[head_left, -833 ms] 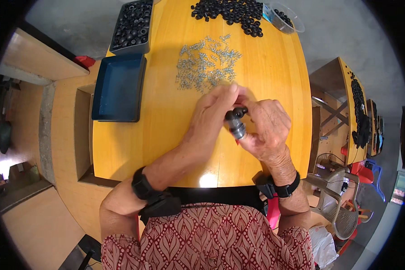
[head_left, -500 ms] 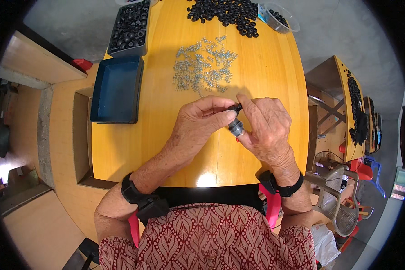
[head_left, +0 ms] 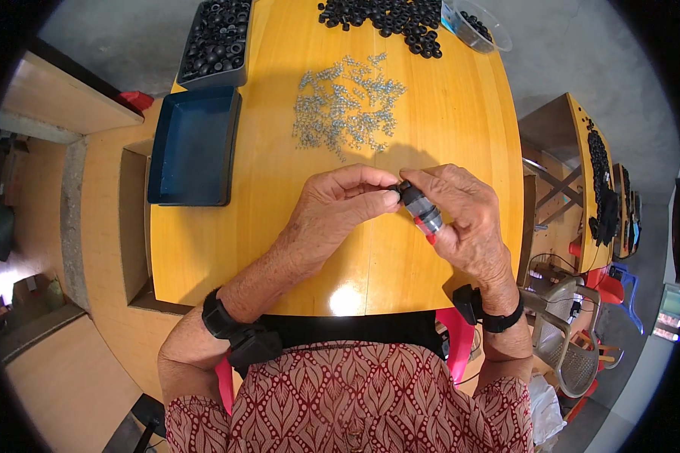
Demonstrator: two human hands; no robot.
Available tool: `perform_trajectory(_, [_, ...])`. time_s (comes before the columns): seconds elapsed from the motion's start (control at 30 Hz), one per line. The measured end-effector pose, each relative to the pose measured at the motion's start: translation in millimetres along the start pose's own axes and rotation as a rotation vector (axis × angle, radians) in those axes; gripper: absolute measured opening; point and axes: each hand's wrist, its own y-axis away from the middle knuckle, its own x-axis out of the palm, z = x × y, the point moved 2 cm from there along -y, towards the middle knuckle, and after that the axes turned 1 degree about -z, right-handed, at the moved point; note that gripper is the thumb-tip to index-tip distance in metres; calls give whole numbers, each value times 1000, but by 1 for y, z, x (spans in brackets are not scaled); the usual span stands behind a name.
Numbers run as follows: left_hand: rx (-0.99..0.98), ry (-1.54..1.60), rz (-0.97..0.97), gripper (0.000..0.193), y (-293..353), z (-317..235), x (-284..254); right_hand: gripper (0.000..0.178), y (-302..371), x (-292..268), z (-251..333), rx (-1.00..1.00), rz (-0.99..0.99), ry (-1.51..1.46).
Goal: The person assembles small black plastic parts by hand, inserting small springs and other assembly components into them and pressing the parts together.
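Note:
Over the yellow table, my left hand pinches a small black piece between thumb and fingertips; the fingers hide most of it. Closed around a short cylindrical thing with black, grey and red bands is my right hand. The black upper end of that cylinder lies right beside the piece in my left fingertips; whether they touch I cannot tell. Beyond my hands, many small silvery metal parts, perhaps screws, lie scattered on the tabletop.
A dark blue tray stands at the left edge, behind it a grey bin full of black round parts. Black ring-like parts are heaped at the far side, next to a clear tub. A grey chair stands at right.
My right hand has shifted slightly right, and more of the banded cylinder shows, its red part now plainer. The right index finger has come down. My left hand keeps its pinch.

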Motion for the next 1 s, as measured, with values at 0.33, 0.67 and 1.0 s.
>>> perform_trajectory(0.33, [16,-4,27,22,0,-1,1,26,1,-2,-9,152,-46,-410])
perform_trajectory(0.67, [209,38,-125,21,-2,4,3,14,10,9,-11,322,-54,-506])
perform_trajectory(1.0, [164,60,-125,22,2,1,4,10,14,29,-3,498,-161,-761])
